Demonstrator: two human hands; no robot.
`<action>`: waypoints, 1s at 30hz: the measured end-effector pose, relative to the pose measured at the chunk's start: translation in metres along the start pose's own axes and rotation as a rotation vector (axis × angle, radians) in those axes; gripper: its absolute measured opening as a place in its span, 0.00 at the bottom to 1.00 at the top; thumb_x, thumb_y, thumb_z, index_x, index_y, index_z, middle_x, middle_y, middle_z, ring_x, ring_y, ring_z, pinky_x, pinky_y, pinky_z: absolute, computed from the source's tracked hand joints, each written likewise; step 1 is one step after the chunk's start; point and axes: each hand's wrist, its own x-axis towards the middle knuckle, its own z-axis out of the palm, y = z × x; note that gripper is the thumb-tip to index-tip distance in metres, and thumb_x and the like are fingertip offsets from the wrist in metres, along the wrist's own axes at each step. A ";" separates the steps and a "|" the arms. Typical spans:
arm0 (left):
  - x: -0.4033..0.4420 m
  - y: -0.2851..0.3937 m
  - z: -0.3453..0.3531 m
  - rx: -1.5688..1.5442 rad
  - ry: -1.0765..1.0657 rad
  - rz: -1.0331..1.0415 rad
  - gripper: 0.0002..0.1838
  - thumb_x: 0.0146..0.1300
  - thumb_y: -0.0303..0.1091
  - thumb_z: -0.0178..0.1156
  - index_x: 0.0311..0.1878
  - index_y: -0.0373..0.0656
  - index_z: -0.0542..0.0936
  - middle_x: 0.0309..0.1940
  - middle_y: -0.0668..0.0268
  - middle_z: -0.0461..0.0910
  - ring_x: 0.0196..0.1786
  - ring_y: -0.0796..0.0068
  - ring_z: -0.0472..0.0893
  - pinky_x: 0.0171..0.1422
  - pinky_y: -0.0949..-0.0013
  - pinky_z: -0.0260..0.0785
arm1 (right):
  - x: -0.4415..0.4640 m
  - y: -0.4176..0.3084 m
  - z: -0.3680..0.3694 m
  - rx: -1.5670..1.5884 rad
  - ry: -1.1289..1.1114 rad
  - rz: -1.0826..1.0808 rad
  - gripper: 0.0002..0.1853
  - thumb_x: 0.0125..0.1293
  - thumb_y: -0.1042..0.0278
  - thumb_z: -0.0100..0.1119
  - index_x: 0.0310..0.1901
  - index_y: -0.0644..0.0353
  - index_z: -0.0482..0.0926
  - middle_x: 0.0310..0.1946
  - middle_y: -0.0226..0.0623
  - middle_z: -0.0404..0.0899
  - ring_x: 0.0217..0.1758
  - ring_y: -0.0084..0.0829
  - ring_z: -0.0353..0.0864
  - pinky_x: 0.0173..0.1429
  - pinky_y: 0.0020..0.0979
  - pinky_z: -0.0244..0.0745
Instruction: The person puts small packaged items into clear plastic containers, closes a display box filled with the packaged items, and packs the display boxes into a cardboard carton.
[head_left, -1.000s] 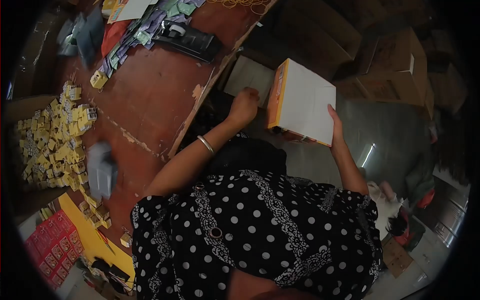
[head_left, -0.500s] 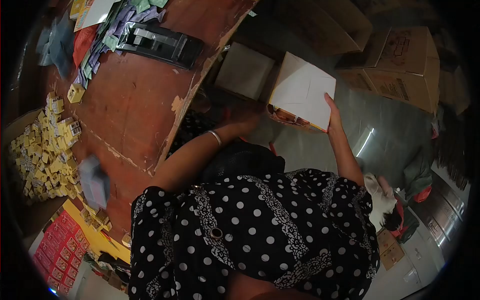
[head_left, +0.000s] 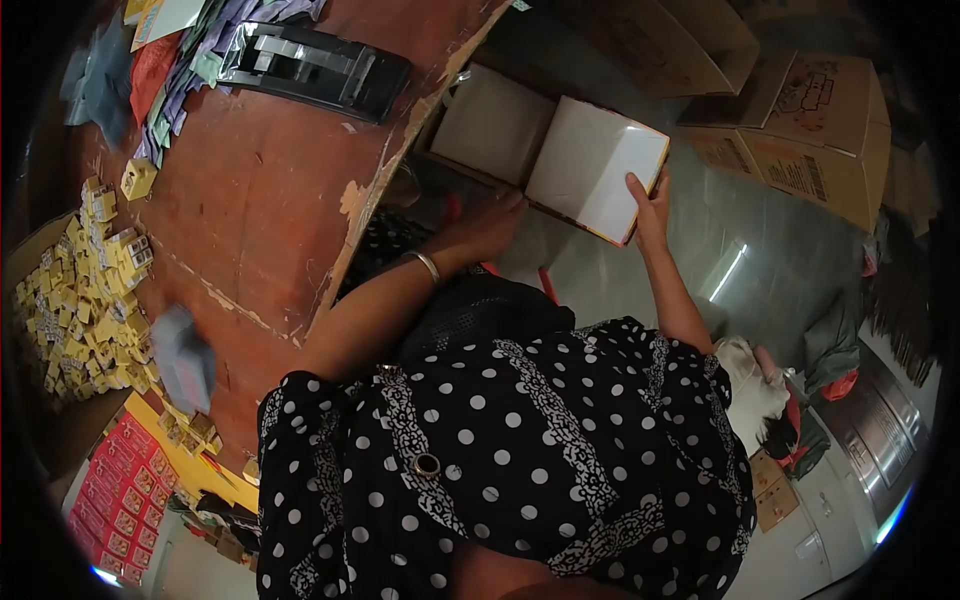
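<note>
A box with a white face and yellow-orange edges [head_left: 590,165] is tilted over the floor, its white face up. My right hand [head_left: 650,210] grips its right edge, thumb on the white face. My left hand [head_left: 488,230], with a bangle on the wrist, is closed near the box's lower left corner; what its fingers hold, if anything, is too small to tell. Just beyond it, beside the table edge, a second pale-faced box [head_left: 493,122] adjoins the held one.
The worn red table [head_left: 260,190] bears a black tape dispenser [head_left: 315,72], purple and green packets [head_left: 190,85] and a heap of small yellow boxes [head_left: 90,300]. Large cartons [head_left: 810,130] stand at the upper right. A blurred grey object [head_left: 183,360] lies at the table's left.
The held box has tilted and swung left, its white face now more toward me and against the second pale box. My left hand moved down from beside the box, then back toward its lower corner.
</note>
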 end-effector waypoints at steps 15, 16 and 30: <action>-0.003 -0.002 0.025 0.110 0.095 -0.009 0.35 0.57 0.28 0.57 0.71 0.38 0.67 0.69 0.59 0.66 0.74 0.55 0.64 0.59 0.42 0.67 | 0.025 0.049 0.016 -0.031 0.089 0.188 0.45 0.67 0.48 0.68 0.76 0.65 0.57 0.66 0.49 0.71 0.66 0.39 0.72 0.70 0.36 0.67; -0.002 -0.001 0.021 0.096 0.074 -0.008 0.36 0.57 0.28 0.57 0.72 0.39 0.66 0.70 0.59 0.66 0.75 0.54 0.64 0.60 0.43 0.66 | 0.032 0.056 0.010 -0.038 0.047 0.214 0.41 0.69 0.48 0.66 0.74 0.66 0.62 0.64 0.47 0.74 0.65 0.39 0.74 0.68 0.36 0.69; 0.033 -0.028 -0.010 -0.193 0.423 -0.283 0.30 0.59 0.23 0.56 0.67 0.35 0.69 0.66 0.46 0.70 0.69 0.43 0.69 0.72 0.45 0.62 | 0.062 0.025 0.045 -1.309 -0.230 0.443 0.29 0.71 0.44 0.57 0.63 0.60 0.79 0.58 0.54 0.80 0.61 0.52 0.80 0.65 0.43 0.76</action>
